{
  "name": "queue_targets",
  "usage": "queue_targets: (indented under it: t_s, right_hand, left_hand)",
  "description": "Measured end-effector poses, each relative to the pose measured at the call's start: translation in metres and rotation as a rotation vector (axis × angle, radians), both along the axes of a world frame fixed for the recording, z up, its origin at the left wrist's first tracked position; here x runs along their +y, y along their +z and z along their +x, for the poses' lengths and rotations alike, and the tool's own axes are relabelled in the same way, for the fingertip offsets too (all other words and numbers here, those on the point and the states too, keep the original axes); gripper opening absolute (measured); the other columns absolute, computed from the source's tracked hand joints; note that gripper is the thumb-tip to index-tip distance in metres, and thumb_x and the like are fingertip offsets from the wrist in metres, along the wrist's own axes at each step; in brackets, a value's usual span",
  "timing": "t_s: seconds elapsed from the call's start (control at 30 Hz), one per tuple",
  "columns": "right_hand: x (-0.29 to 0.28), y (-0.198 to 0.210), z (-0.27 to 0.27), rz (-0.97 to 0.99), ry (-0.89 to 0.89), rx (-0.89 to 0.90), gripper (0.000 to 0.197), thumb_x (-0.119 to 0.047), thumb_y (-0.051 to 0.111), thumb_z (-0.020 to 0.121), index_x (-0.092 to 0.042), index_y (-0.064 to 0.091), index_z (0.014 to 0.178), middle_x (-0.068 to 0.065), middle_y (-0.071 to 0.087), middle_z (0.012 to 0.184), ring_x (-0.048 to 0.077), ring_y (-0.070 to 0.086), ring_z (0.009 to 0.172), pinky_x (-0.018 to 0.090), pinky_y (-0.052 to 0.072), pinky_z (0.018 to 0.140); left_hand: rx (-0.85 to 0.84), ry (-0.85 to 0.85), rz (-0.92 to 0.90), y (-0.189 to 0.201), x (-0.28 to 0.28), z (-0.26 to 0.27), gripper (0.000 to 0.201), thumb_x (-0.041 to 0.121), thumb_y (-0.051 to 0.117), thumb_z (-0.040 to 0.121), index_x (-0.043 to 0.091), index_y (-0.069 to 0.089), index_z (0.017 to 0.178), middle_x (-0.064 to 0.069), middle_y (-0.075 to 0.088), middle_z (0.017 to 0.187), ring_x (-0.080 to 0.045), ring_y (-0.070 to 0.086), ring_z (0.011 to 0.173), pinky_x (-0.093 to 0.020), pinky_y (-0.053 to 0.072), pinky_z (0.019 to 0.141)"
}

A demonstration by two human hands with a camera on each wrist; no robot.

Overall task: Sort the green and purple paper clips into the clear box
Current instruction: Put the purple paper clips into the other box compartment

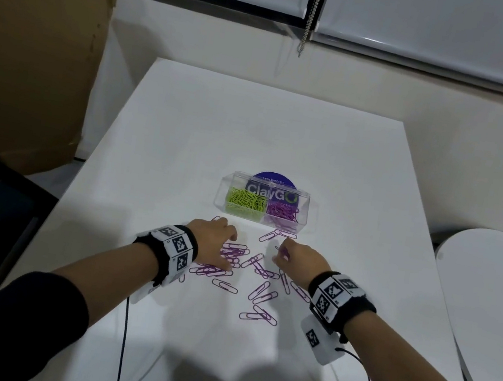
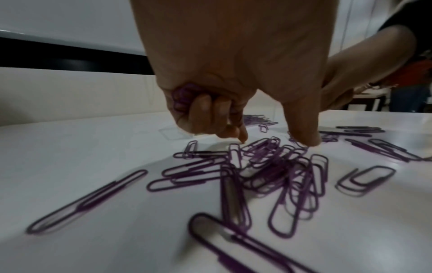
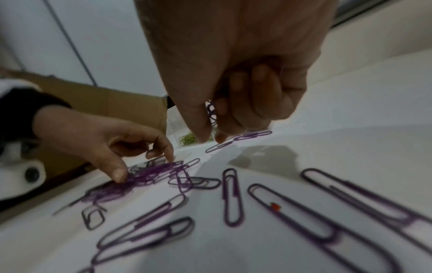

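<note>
Head view: clear box standing open near the middle of the white table, green paper clips filling its left compartment, purple ones the right; loose purple paper clips scattered on the table just in front of the box, none green among them. Left hand low over a dense cluster of clips, right hand just beside it to the right, the two apart, both wrists strapped with marker-printed bands. Cardboard sheet leaning at far left, round white table at right. Left wrist view: outer fingers curled round a bunch of purple clips in the palm, forefinger and thumb reaching down to the tangled pile. Right wrist view: right hand with fingers curled in, purple clips held behind the thumb, thumb and fingertip pinching toward a clip lying on the table; box only glimpsed beyond, blurred.
</note>
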State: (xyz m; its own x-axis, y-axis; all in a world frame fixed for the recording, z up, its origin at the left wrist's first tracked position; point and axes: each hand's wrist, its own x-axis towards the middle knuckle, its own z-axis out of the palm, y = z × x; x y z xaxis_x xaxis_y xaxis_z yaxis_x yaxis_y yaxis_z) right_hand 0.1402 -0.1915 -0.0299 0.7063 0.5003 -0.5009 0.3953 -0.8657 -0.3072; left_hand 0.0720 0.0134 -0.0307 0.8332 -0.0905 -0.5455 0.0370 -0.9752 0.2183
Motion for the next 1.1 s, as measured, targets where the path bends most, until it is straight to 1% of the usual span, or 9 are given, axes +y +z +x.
queue_targets:
  t_s: [0.1, 0.17, 0.33, 0.53, 0.67, 0.77, 0.9, 1.0, 1.1]
  right_hand:
    - [-0.002, 0.002, -0.004, -0.123, 0.062, -0.006, 0.044, -0.049, 0.055, 0.085, -0.013, 0.051, 0.111, 0.006, 0.063, 0.11, 0.026, 0.059, 0.101, 0.028, 0.038, 0.074]
    - [-0.002, 0.001, -0.008, -0.163, 0.062, 0.013, 0.047, -0.047, 0.058, 0.084, -0.012, 0.05, 0.113, 0.007, 0.062, 0.111, 0.026, 0.059, 0.104, 0.028, 0.038, 0.075]
    - [0.002, -0.006, -0.017, -0.096, 0.002, 0.083, 0.016, -0.028, 0.057, 0.087, -0.018, 0.045, 0.086, 0.009, 0.063, 0.108, 0.028, 0.058, 0.102, 0.029, 0.039, 0.077]
    - [-0.003, -0.003, -0.016, -0.058, 0.032, 0.102, 0.029, -0.022, 0.051, 0.089, -0.022, 0.034, 0.066, 0.003, 0.05, 0.086, 0.02, 0.046, 0.08, 0.027, 0.034, 0.07]
    - [-0.002, 0.001, -0.017, 0.068, -0.03, 0.134, 0.012, -0.016, 0.044, 0.09, -0.011, 0.039, 0.081, 0.0, 0.046, 0.073, 0.018, 0.042, 0.059, 0.021, 0.031, 0.05]
    - [-0.003, -0.001, -0.015, 0.208, -0.101, 0.157, 0.013, -0.011, 0.046, 0.088, -0.018, 0.042, 0.078, 0.003, 0.054, 0.076, 0.02, 0.047, 0.064, 0.02, 0.036, 0.052]
    - [0.001, -0.002, -0.011, 0.221, -0.115, 0.22, 0.024, -0.006, 0.04, 0.088, -0.018, 0.054, 0.103, -0.006, 0.057, 0.064, 0.019, 0.053, 0.066, 0.027, 0.044, 0.063]
    - [0.006, -0.002, -0.01, 0.245, -0.18, 0.257, 0.023, -0.003, 0.038, 0.085, -0.015, 0.055, 0.094, -0.003, 0.056, 0.066, 0.018, 0.052, 0.068, 0.024, 0.042, 0.062]
    - [0.01, -0.004, -0.01, 0.292, -0.251, 0.295, 0.015, -0.003, 0.038, 0.085, -0.014, 0.048, 0.081, 0.001, 0.055, 0.067, 0.016, 0.046, 0.058, 0.024, 0.039, 0.055]
  left_hand:
    - [-0.027, -0.005, 0.02, -0.004, -0.007, 0.001, 0.062, 0.049, 0.064, 0.08, 0.017, 0.041, 0.127, -0.004, 0.045, 0.128, -0.024, 0.056, 0.108, -0.034, 0.045, 0.087]
    - [-0.039, 0.003, 0.024, -0.003, -0.01, 0.002, 0.052, 0.045, 0.062, 0.083, 0.016, 0.045, 0.123, -0.004, 0.046, 0.126, -0.023, 0.055, 0.108, -0.034, 0.045, 0.087]
    - [-0.033, -0.002, 0.001, 0.0, -0.014, 0.005, 0.032, 0.036, 0.057, 0.088, 0.015, 0.055, 0.113, -0.005, 0.048, 0.123, -0.023, 0.057, 0.105, -0.032, 0.044, 0.084]
    - [-0.09, -0.028, -0.035, -0.002, -0.012, 0.003, 0.025, 0.033, 0.057, 0.088, 0.015, 0.058, 0.106, -0.003, 0.048, 0.119, -0.021, 0.057, 0.099, -0.028, 0.038, 0.074]
    - [-0.122, 0.027, -0.09, 0.0, -0.009, 0.003, 0.024, 0.032, 0.053, 0.091, 0.015, 0.056, 0.108, -0.002, 0.056, 0.117, -0.021, 0.057, 0.102, -0.028, 0.041, 0.08]
    - [-0.134, 0.07, -0.118, 0.006, -0.006, 0.004, 0.024, 0.028, 0.049, 0.094, 0.017, 0.056, 0.115, 0.0, 0.063, 0.116, -0.02, 0.057, 0.106, -0.028, 0.042, 0.086]
    - [-0.082, 0.059, -0.111, 0.007, 0.003, 0.005, 0.032, 0.027, 0.037, 0.099, 0.017, 0.053, 0.125, -0.003, 0.059, 0.124, -0.022, 0.054, 0.114, -0.032, 0.042, 0.092]
    - [-0.068, 0.113, -0.112, 0.008, 0.009, 0.001, 0.033, 0.022, 0.029, 0.1, 0.013, 0.051, 0.123, -0.007, 0.058, 0.124, -0.024, 0.054, 0.112, -0.031, 0.041, 0.091]
    - [0.0, 0.174, -0.162, 0.007, 0.016, -0.005, 0.03, 0.017, 0.027, 0.1, 0.009, 0.048, 0.12, -0.01, 0.06, 0.119, -0.023, 0.052, 0.091, -0.028, 0.039, 0.083]
